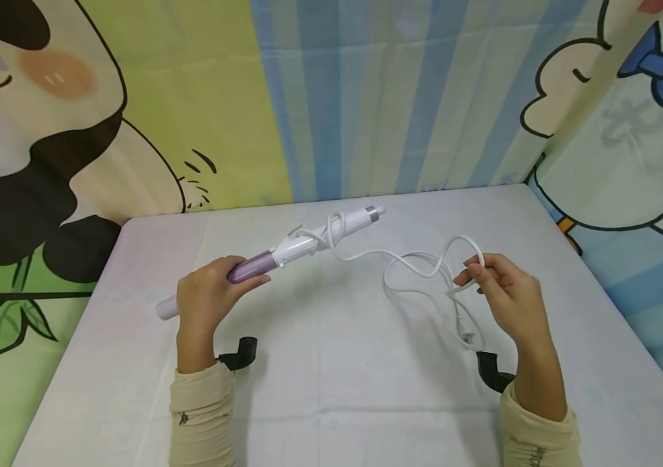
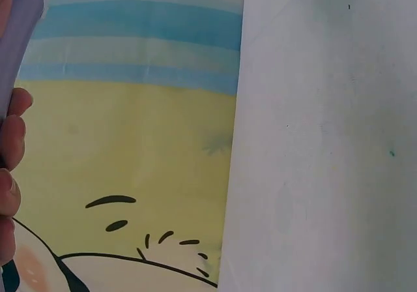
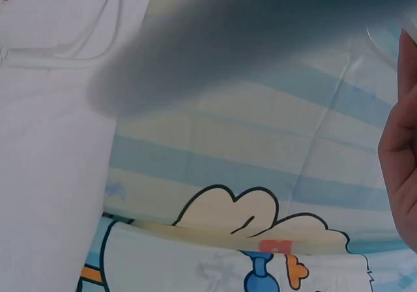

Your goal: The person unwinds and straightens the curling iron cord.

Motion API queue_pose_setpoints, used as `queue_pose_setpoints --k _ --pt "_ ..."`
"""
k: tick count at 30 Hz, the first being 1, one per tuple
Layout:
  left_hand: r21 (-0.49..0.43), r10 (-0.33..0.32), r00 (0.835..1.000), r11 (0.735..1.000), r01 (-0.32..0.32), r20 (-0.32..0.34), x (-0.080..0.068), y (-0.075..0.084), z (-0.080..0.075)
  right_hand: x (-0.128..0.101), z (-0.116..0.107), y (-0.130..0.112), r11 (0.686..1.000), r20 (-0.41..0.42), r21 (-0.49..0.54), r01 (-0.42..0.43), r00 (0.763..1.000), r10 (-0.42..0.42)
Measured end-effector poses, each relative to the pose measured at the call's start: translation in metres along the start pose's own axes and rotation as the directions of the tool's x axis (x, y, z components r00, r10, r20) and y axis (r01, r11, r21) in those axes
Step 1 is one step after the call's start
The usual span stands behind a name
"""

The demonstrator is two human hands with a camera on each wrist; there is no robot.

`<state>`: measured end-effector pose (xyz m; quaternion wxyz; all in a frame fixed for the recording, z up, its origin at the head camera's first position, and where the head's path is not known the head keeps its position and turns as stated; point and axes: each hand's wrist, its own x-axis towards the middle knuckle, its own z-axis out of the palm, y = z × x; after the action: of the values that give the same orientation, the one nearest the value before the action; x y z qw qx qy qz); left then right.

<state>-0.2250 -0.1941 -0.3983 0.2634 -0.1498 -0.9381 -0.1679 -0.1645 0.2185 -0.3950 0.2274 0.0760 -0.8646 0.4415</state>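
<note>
The left hand (image 1: 205,290) grips a purple-and-white plastic wand (image 1: 270,260), slanted toward two o'clock over the flat white table (image 1: 366,376), apparently steadying it, while the right hand (image 1: 508,292), at three o'clock, pinches the thin white cord (image 1: 350,259) wrapped round the wand, seemingly to control slack

Beige sleeves (image 1: 202,438), dark markings (image 1: 184,419), black brackets (image 1: 246,353)

The curling iron (image 1: 287,251) looks glossy plastic, the cord (image 1: 375,251) smooth, the sleeves (image 1: 203,415) matt cloth.
</note>
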Motion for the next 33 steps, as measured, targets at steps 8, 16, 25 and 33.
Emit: queue_pose_setpoints --k 8,16,25,33 --pt "0.041 0.023 0.991 0.999 -0.028 0.133 0.000 0.002 0.002 0.001 -0.006 -0.018 0.992 0.002 0.121 0.030 1.000 -0.031" --pt "-0.004 -0.009 0.931 1.000 0.012 0.364 0.001 0.003 0.002 0.000 -0.011 -0.023 0.900 -0.173 0.435 -0.001 0.981 0.085" --pt "-0.084 -0.018 0.818 0.993 0.081 0.575 0.001 0.005 0.004 0.003 -0.013 -0.021 0.782 -0.356 0.615 0.101 0.920 0.161" --pt "-0.170 0.031 0.808 0.982 0.086 0.589 0.000 0.006 0.000 0.005 -0.019 -0.011 0.756 -0.449 0.646 0.109 0.855 0.260"
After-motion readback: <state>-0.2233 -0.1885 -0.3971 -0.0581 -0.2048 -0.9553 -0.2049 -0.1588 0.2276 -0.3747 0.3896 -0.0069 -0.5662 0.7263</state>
